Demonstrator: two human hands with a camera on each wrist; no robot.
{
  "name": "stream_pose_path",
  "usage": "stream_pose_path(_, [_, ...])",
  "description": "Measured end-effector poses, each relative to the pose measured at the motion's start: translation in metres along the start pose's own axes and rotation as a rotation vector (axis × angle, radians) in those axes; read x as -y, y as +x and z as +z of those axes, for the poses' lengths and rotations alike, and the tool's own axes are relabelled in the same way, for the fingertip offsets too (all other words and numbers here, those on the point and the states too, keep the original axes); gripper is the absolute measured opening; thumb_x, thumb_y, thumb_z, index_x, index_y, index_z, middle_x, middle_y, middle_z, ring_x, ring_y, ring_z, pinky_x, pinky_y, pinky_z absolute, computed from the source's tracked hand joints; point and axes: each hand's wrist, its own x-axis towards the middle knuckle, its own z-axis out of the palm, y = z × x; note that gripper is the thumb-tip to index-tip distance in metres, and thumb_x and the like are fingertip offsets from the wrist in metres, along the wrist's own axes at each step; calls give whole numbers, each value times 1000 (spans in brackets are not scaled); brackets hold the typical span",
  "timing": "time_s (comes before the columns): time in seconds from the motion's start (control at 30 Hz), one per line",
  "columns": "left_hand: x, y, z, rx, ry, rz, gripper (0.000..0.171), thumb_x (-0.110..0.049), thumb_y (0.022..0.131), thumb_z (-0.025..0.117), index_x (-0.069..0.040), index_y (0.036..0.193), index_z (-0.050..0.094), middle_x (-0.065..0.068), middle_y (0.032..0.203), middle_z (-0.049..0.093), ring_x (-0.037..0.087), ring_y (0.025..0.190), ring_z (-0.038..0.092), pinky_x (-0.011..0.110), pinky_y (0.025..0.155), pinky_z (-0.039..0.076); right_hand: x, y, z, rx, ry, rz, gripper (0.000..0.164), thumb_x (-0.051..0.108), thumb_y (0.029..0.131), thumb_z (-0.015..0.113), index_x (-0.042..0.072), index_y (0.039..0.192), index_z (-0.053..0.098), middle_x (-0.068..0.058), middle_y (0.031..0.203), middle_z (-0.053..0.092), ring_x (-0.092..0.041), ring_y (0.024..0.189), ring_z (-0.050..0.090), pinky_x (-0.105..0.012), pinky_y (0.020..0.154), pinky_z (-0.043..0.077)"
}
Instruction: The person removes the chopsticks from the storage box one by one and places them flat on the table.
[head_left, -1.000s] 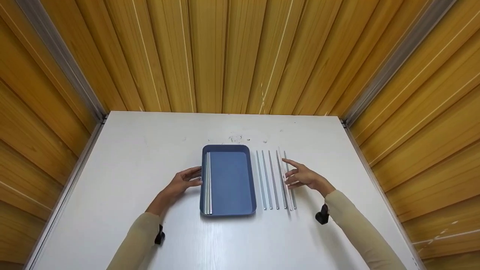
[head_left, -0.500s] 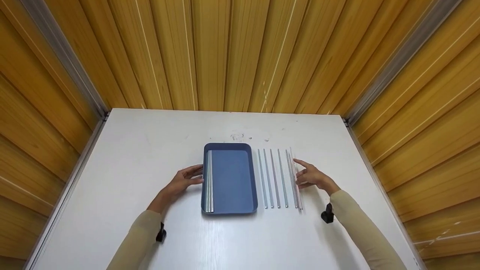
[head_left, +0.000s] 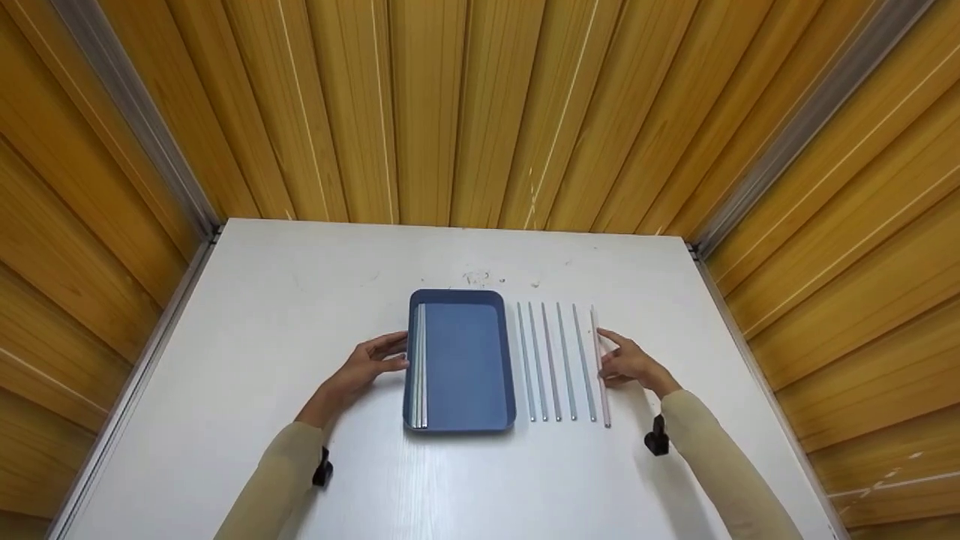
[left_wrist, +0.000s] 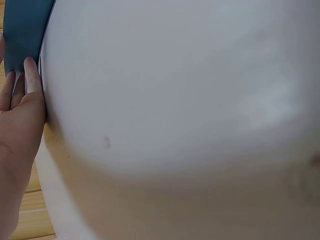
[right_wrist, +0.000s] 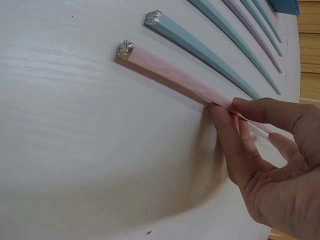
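A pink chopstick [head_left: 605,405] with a patterned silver end is at the right end of a row. My right hand [head_left: 632,365] pinches its shaft between thumb and fingers, low at the table, as the right wrist view shows. Left of it lies a light blue chopstick [right_wrist: 200,52], with several more blue and mauve ones alongside, roughly parallel. A blue rectangular tray [head_left: 469,360] stands left of the row. Inside, a few pale chopsticks [head_left: 421,367] lie along its left wall. My left hand [head_left: 367,365] rests against that wall from outside, fingers extended and thumb near the rim.
The white table [head_left: 300,300] carries the tray and chopsticks near its middle. Wood-patterned panels [head_left: 420,112] enclose the back and both sides. Small dark marks [head_left: 476,278] show on the tabletop behind the tray.
My right hand has carried the pink chopstick rightward over a blue one and lowered it at the row's right end. The left hand and tray keep their places.
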Motion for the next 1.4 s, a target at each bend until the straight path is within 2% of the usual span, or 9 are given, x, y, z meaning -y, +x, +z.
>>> stream_pose_path(0.17, [-1, 0, -1, 8, -12, 15, 70, -8, 92, 75, -4, 154, 43, 20, 156, 48, 30, 147, 44, 36, 118, 41, -2, -1, -1, -44, -51, -10, 93, -14, 82, 68, 0, 160, 20, -20, 101, 63, -14, 75, 66, -36, 73, 64])
stream_pose_path(0.37, [-1, 1, -1, -2, -22, 8, 70, -6, 92, 75, -4, 154, 43, 20, 155, 49, 28, 146, 45, 31, 114, 44, -2, -1, 1, -58, -82, -8, 91, -12, 82, 71, -3, 159, 22, -14, 97, 59, -12, 74, 66, -34, 72, 64])
stream_pose_path(0.57, [-3, 0, 1, -13, -16, -7, 71, -10, 91, 77, -5, 154, 44, 19, 155, 49, 30, 146, 46, 38, 118, 41, -3, 0, 5, -82, -96, 7, 89, -11, 82, 72, -2, 158, 26, -11, 95, 57, -13, 73, 65, -32, 71, 63])
stream_pose_path(0.7, [-3, 0, -1, 7, -13, 15, 71, -8, 92, 75, -2, 155, 41, 22, 156, 46, 34, 147, 43, 33, 115, 44, -3, -1, 6, -82, -79, 12, 89, -8, 83, 72, -1, 158, 26, -10, 96, 56, -13, 73, 65, -33, 71, 63])
stream_pose_path(0.87, [0, 1, -2, 30, -12, 52, 70, -4, 93, 72, 2, 155, 39, 27, 157, 43, 37, 148, 41, 24, 107, 48, -3, -5, 2, -61, -47, 10, 85, -2, 87, 71, -6, 157, 22, -13, 102, 61, -14, 78, 70, -36, 74, 64])
stream_pose_path(1.17, [2, 2, -2, 24, -16, 51, 69, -4, 94, 72, 0, 154, 41, 25, 155, 46, 35, 147, 43, 26, 108, 48, 6, -11, -14, -82, -29, -45, 67, 3, 96, 62, -12, 153, 28, -22, 111, 65, -19, 89, 72, -39, 81, 64])
stream_pose_path(1.33, [2, 2, -1, 20, -13, 41, 69, -7, 93, 73, -1, 154, 41, 24, 155, 47, 35, 147, 43, 27, 108, 47, 14, -8, -4, -123, 70, -68, 62, 4, 98, 62, -11, 152, 34, -15, 107, 69, -16, 90, 71, -35, 80, 63])
stream_pose_path(1.4, [2, 3, 0, 21, -13, 37, 70, -7, 93, 73, -1, 155, 41, 24, 155, 47, 35, 147, 43, 28, 110, 46, 18, -6, 5, -114, 108, -80, 61, 4, 99, 61, -10, 152, 34, -11, 104, 69, -15, 89, 71, -34, 81, 63])
